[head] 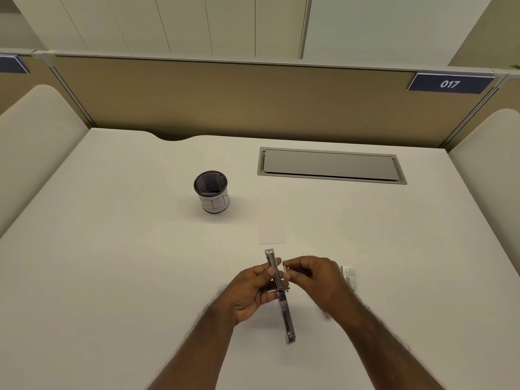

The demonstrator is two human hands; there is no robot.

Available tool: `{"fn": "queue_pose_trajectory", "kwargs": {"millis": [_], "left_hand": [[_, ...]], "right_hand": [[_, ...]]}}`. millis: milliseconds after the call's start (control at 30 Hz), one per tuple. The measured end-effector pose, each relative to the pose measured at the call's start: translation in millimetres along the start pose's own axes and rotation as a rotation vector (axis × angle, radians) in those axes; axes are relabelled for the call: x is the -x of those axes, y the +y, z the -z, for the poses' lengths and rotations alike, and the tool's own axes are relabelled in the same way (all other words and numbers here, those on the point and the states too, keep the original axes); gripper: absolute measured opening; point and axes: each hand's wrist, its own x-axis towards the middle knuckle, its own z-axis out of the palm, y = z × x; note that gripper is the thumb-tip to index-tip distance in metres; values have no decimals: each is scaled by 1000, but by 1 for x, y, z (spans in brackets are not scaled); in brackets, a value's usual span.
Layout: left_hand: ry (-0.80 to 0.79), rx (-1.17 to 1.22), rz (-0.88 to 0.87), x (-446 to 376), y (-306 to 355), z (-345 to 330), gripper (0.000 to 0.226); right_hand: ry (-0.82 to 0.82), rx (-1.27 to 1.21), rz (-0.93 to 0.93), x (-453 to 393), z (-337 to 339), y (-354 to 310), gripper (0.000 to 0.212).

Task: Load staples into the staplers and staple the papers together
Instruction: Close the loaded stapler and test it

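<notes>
A stapler point(281, 296) is swung fully open into one long line, its metal staple channel pointing away from me and its purple top pointing toward me. My left hand point(253, 291) grips the stapler around the channel and hinge. My right hand point(312, 280) pinches a small strip of staples point(285, 270) just right of the channel. A small staple box point(348, 275) lies on the desk, partly hidden behind my right hand. Small white papers point(272, 235) lie flat just beyond the stapler's tip.
A black mesh pen cup point(211, 191) with a white label stands at the middle left of the white desk point(112, 249). A grey cable hatch point(330, 166) is set into the desk at the back right. Partition walls close the back and both sides.
</notes>
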Motion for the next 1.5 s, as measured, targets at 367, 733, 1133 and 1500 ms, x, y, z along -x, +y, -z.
{"fn": "queue_pose_trajectory", "kwargs": {"millis": [367, 733, 1133, 1500], "left_hand": [[-159, -63, 35, 3, 12, -12, 46], [-213, -70, 15, 3, 15, -22, 33], [-226, -80, 23, 3, 18, -26, 37], [-240, -67, 50, 5, 13, -36, 32]], "right_hand": [[-77, 395, 147, 0, 15, -23, 21], [-130, 637, 233, 0, 23, -37, 28], [-114, 391, 72, 4, 31, -41, 20], [48, 177, -160, -5, 29, -36, 16]]}}
